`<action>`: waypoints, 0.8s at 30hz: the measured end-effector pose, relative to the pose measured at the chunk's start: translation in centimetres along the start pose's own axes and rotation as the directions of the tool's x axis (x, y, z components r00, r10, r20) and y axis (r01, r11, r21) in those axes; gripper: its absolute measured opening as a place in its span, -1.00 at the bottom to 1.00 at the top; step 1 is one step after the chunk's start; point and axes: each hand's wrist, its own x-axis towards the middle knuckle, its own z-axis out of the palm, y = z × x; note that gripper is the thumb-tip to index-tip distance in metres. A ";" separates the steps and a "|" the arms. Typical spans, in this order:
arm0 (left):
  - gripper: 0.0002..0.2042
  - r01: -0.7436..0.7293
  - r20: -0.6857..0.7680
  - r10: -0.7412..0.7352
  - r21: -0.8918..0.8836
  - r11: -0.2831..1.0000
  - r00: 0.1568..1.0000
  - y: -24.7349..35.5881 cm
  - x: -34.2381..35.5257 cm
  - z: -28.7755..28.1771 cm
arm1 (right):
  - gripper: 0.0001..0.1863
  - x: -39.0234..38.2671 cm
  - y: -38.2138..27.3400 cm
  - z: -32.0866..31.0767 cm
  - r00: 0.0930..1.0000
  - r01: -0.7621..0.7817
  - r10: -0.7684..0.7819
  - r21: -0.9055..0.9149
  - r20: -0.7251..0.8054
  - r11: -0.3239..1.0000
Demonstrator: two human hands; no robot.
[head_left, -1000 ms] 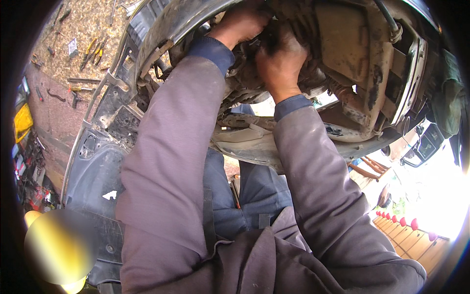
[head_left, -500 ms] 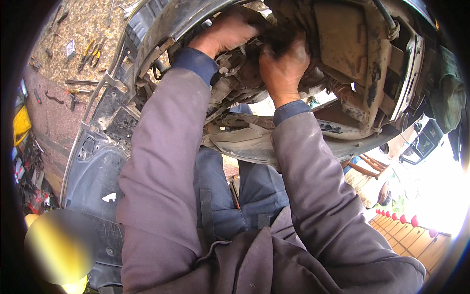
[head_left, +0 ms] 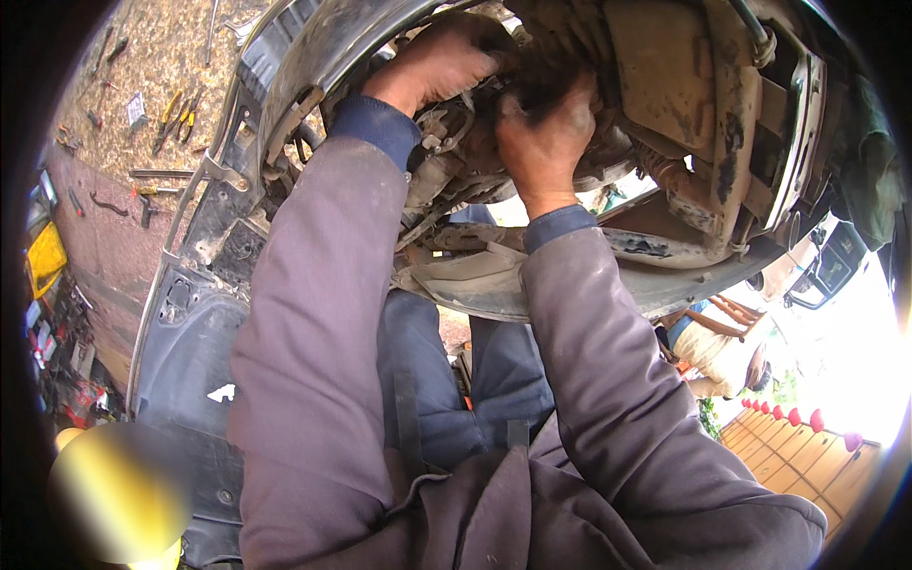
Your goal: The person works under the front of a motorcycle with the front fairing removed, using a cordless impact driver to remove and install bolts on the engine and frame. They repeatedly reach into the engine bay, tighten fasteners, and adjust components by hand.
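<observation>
Speckled tan floor [head_left: 176, 57]: yellow-handled pliers [head_left: 189, 120], pale rectangular packet [head_left: 136, 108]. Reddish floor section [head_left: 104, 249]: curved dark tool [head_left: 107, 206].

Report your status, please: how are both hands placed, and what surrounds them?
Left hand, right hand among grimy, grey-brown vehicle parts; grip obscured. Broad, dusty brown panel right of hands. Glossy, dark curved body panel left of them.

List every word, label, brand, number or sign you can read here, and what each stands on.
Readable text: none.
Small pale card beside the pliers: too small to read.
White patch on the dark panel: no lettering made out.
Cluttered heap at left: too small and blurred.
Car parts around the left hand and right hand: no lettering made out.
</observation>
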 end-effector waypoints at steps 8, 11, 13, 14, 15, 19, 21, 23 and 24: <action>-0.73 -0.030 -0.045 0.031 0.019 0.999 0.998 0.6 -0.3 0.2 | -0.38 -0.2 0.2 0.1 1.000 -0.012 0.010 0.078 0.020 0.997; -0.72 -0.002 -0.057 0.002 0.008 1.000 0.998 0.6 -0.2 0.4 | -0.38 -0.3 0.3 0.2 0.999 -0.025 0.021 0.098 0.041 0.995; -0.71 -0.018 -0.068 0.017 -0.011 1.000 0.998 0.7 -0.2 0.5 | -0.37 -0.3 0.3 0.2 0.998 -0.022 0.017 0.097 0.052 0.995; -0.71 -0.021 -0.064 0.020 -0.021 1.000 0.998 0.8 -0.3 0.5 | -0.37 -0.3 0.3 0.2 0.999 -0.008 0.003 0.090 0.051 0.996; -0.71 -0.023 -0.057 0.024 0.004 1.000 0.998 0.9 -0.2 0.5 | -0.37 -0.3 0.2 0.2 0.999 0.004 -0.008 0.082 0.048 0.997; -0.71 -0.023 -0.042 0.025 0.044 0.999 0.999 1.0 -0.1 0.3 | -0.35 -0.3 0.2 0.1 0.998 0.005 -0.010 0.073 0.062 0.997; -0.73 -0.017 -0.036 0.019 0.050 0.999 0.999 0.8 0.0 0.4 | -0.35 -0.2 0.2 0.1 0.998 0.051 -0.054 0.072 0.043 0.996; -0.76 -0.035 -0.019 0.036 0.053 0.998 0.999 0.4 0.0 0.5 | -0.35 -0.1 0.1 0.2 0.998 0.040 -0.044 0.073 0.049 0.996; -0.76 -0.006 -0.022 0.007 0.027 1.000 1.000 0.2 0.1 0.5 | -0.35 -0.1 0.1 0.3 0.998 0.032 -0.036 0.077 0.055 0.997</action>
